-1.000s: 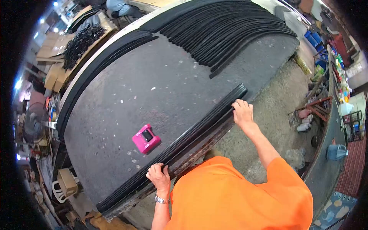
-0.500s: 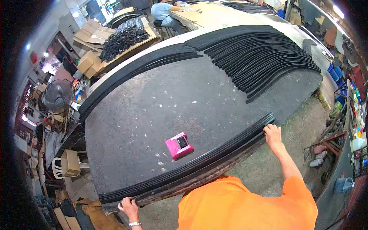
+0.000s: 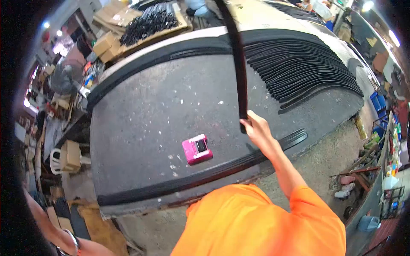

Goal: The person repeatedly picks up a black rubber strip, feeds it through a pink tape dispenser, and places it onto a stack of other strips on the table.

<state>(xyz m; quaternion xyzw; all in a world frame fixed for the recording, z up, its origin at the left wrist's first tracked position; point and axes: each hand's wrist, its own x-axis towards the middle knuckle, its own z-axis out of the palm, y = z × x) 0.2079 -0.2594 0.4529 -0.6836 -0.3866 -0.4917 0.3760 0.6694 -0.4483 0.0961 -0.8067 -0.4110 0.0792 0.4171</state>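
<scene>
My right hand [image 3: 256, 130] is closed round the lower end of a long black strip [image 3: 240, 72], which rises over the table and leaves the top of the view. At the far lower left, my left hand [image 3: 42, 218] is partly visible above its wristband; its fingers are hidden beyond the dark lens edge. A bundle of black strips [image 3: 183, 184] lies along the near table edge. Behind it sits a pink object [image 3: 197, 149] with a black part. Many black strips [image 3: 299, 64] lie side by side at the back right of the grey table [image 3: 141, 128].
More black strips [image 3: 141, 68] line the table's back left edge. Beyond stand a bench with dark pieces [image 3: 149, 23] and cardboard boxes [image 3: 106, 46]. A fan [image 3: 65, 80] and a white chair [image 3: 55, 162] stand left. Another person [image 3: 198, 7] is partly visible behind the table.
My right hand has moved left and up from the near bundle, now with one strip raised. My left hand has left the bundle's left end and swung out to the left edge.
</scene>
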